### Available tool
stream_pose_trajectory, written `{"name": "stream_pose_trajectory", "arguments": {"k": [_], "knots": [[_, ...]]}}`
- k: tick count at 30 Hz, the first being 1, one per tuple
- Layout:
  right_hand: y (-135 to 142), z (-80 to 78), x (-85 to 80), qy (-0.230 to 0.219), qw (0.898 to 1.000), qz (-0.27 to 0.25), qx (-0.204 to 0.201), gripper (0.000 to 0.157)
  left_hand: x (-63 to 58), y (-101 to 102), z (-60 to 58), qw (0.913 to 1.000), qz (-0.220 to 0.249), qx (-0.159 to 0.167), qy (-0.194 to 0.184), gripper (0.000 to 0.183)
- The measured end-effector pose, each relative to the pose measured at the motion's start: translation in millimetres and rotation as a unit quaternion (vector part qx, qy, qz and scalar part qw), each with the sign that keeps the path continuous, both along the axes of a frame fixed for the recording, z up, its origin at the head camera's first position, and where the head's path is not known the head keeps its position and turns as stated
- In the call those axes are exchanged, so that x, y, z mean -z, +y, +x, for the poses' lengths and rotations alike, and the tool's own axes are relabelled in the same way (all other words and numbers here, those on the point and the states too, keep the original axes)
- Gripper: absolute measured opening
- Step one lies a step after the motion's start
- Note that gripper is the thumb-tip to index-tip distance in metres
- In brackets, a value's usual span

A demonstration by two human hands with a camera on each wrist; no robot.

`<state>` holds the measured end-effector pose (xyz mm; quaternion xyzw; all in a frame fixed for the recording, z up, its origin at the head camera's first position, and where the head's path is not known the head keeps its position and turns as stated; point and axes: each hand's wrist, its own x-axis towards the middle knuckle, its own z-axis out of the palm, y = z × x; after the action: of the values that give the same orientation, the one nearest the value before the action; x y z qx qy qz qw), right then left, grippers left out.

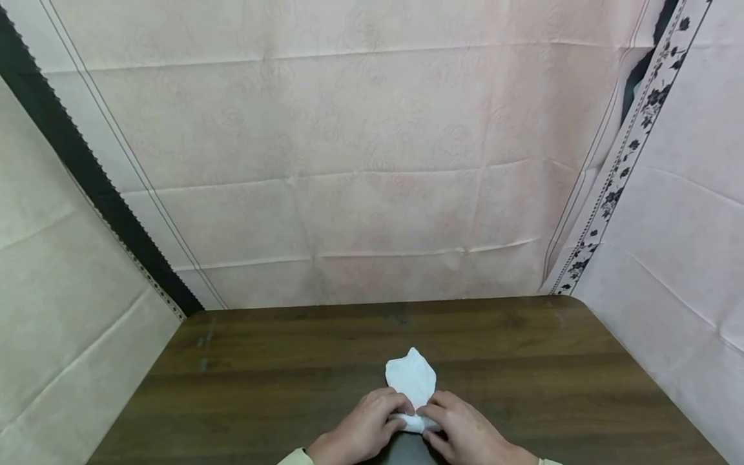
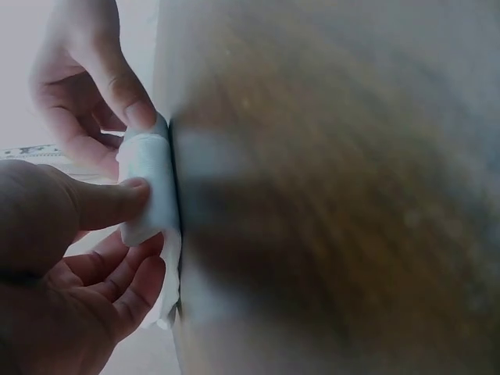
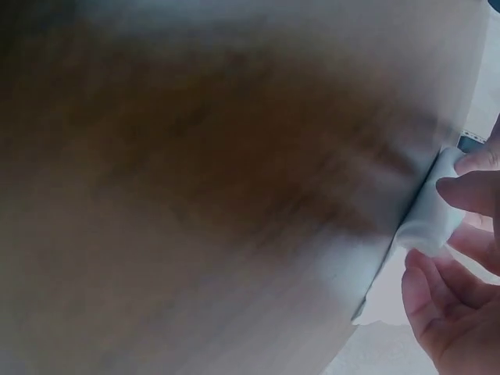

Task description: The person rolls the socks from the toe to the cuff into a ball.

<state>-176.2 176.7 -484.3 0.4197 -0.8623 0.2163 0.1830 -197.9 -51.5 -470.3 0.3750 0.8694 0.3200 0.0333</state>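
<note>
A white piece of soft cloth (image 1: 411,376) lies on the wooden table, its far part flat with a small peak at the tip. Its near end is rolled into a short, thick roll (image 2: 150,183). My left hand (image 1: 372,418) grips the left end of this roll, thumb on the near side and fingers curled over the far side. At the other end my right hand (image 1: 465,427) pinches the roll in the same way. The right wrist view shows the roll (image 3: 434,205) close over the tabletop, between thumb and fingers.
The brown wooden table (image 1: 279,361) has a straight back edge with rounded corners. Pale, creased sheets hang behind it (image 1: 372,194) and on both sides. A dark strip (image 1: 104,174) runs down the left corner, a flower-patterned border (image 1: 630,148) down the right.
</note>
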Motion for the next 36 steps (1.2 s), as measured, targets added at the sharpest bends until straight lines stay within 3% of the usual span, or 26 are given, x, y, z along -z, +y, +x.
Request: {"name": "stream_pose_trajectory", "arguments": {"k": [3, 8, 15, 20, 30, 36], "knots": [[-0.8, -0.5, 0.0, 0.026, 1.000, 0.001, 0.014, 0.034, 0.7, -0.1, -0.8, 0.9999, 0.001, -0.003, -0.014, 0.015], [-1.3, -1.8, -0.1, 0.020, 1.000, 0.001, 0.014, 0.042, 1.2, 0.1, -2.4, 0.9994, 0.011, -0.010, -0.031, 0.014], [-1.1, -2.7, 1.8, 0.036, 0.999, 0.004, 0.001, 0.040, 1.5, 0.2, -3.3, 0.9988, 0.013, -0.012, -0.045, 0.013], [-0.4, -3.8, 3.5, 0.048, 0.999, -0.008, -0.010, 0.035, 1.7, 0.1, -2.3, 0.9994, 0.011, -0.017, -0.029, 0.012], [1.4, -4.4, 2.0, 0.010, 1.000, -0.003, -0.027, 0.027, 1.0, -0.4, 3.3, 0.9983, 0.007, -0.037, 0.046, 0.015], [1.9, -4.2, 0.1, -0.011, 1.000, -0.002, -0.026, 0.021, -0.2, -1.1, 5.6, 0.9973, -0.012, -0.033, 0.064, 0.020]]}}
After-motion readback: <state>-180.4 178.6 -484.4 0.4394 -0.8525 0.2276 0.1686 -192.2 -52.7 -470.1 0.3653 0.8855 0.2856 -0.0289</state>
